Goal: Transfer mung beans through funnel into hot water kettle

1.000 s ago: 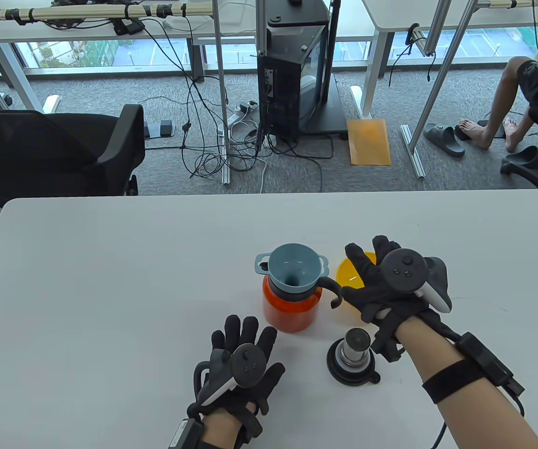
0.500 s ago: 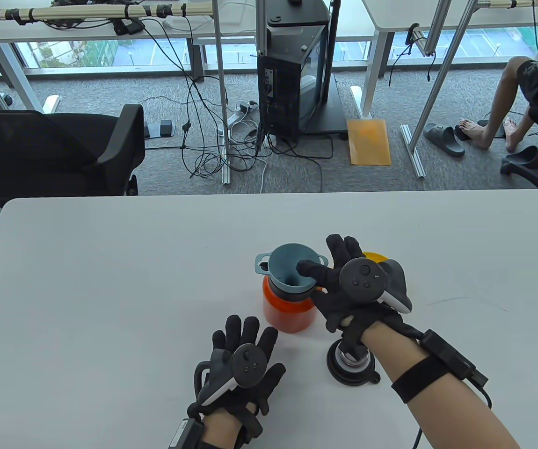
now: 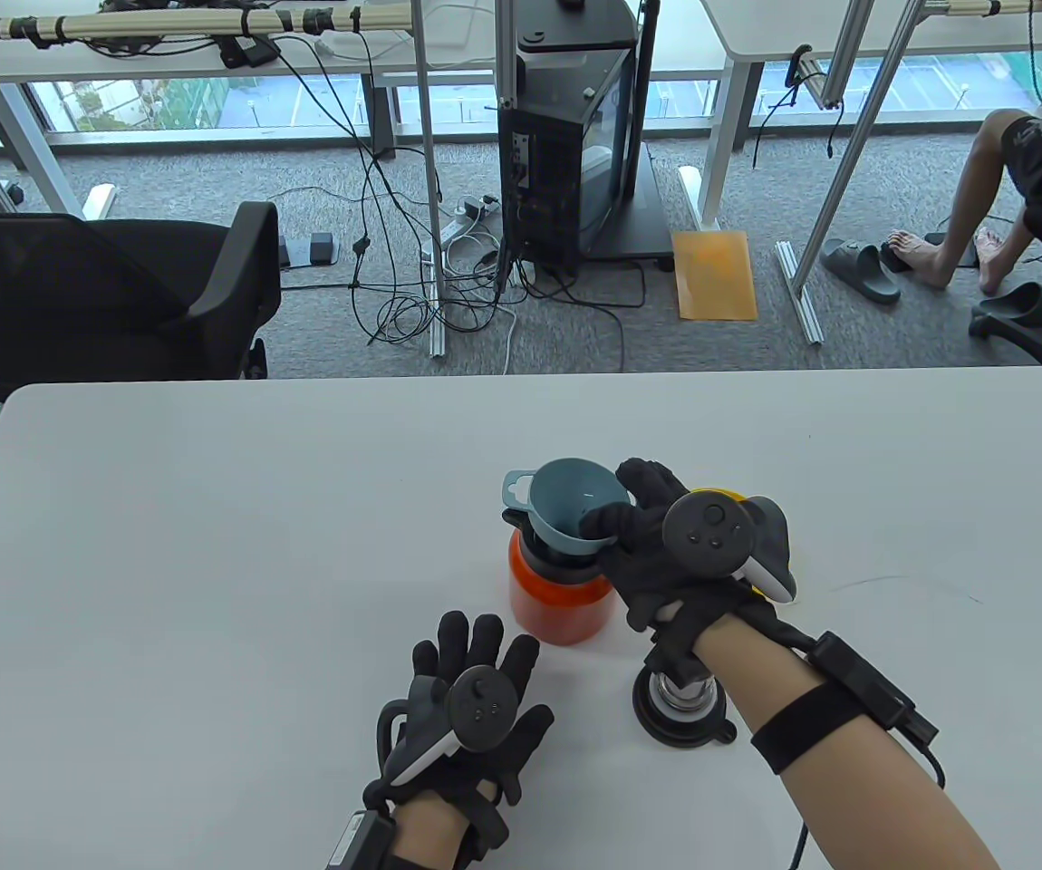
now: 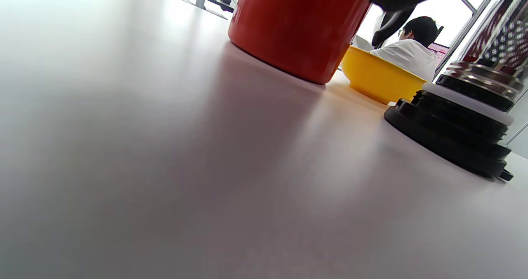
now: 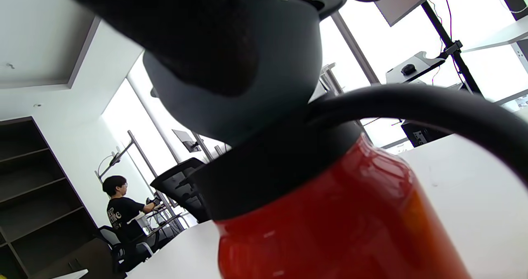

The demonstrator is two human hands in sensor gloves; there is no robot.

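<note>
A red kettle with a black neck stands at the table's middle; it also shows in the left wrist view and the right wrist view. A blue-grey funnel sits tilted in its mouth. My right hand grips the funnel's right rim, thumb inside the cone; in the right wrist view the funnel sits above the kettle's neck. A yellow bowl is mostly hidden behind my right hand; it shows in the left wrist view. My left hand rests flat on the table, fingers spread, empty.
The kettle's black and steel lid lies on the table under my right wrist; it also shows in the left wrist view. The white table stretches left and back. A black chair stands beyond the far edge.
My right hand moved left from the yellow bowl to the funnel and took hold of its rim. The funnel now tilts up and back. The left hand has not moved.
</note>
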